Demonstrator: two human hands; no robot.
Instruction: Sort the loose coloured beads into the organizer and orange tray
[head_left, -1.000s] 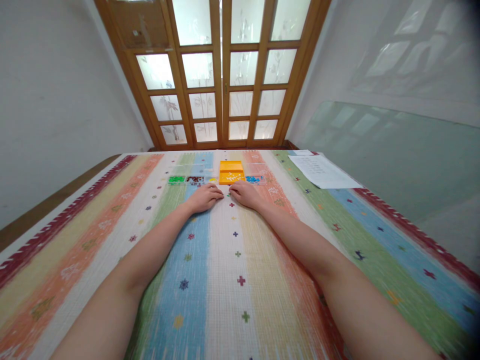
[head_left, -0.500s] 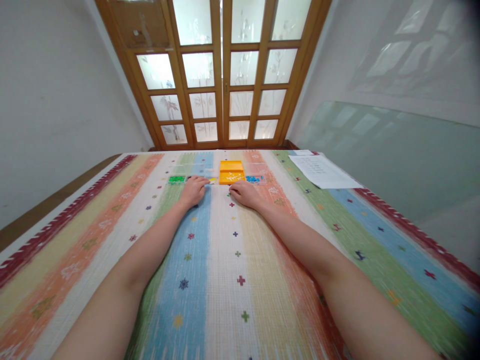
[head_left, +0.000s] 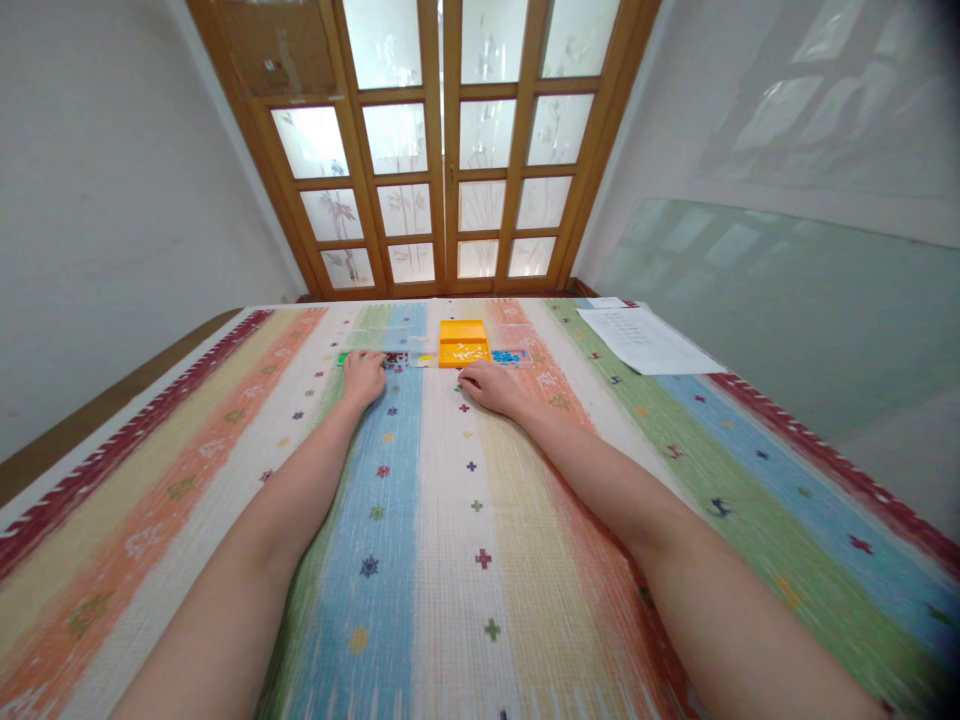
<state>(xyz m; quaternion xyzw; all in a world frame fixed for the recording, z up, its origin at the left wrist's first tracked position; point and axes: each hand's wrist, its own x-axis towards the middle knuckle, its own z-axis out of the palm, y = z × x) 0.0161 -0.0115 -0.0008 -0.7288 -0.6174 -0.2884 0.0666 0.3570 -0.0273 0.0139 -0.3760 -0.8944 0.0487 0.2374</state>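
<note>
My left hand [head_left: 364, 378] is over the clear case of green pieces [head_left: 342, 358], its fingers bent down and slightly apart; no held thing shows. It covers most of the green pieces. Just right of its fingertips are dark brown pieces [head_left: 396, 360], then a few yellow pieces [head_left: 425, 359]. In the middle an orange box [head_left: 463, 329] lies with its lid folded back, small white pieces [head_left: 468, 352] inside. My right hand [head_left: 487, 386] rests on the cloth in front of that box, fingers curled closed; whatever they grip is hidden. Beside the box are blue pieces [head_left: 508, 357] in a clear case.
A striped tablecloth [head_left: 450, 560] covers the table. Printed paper sheets [head_left: 645, 340] lie at the far right. Beyond the far edge stand wooden doors with glass panes [head_left: 405, 210], and a pale glass panel [head_left: 787, 310] leans along the right wall.
My left hand has moved left, from the yellow pieces to the green ones, uncovering the dark brown pieces. My right hand has stayed in place.
</note>
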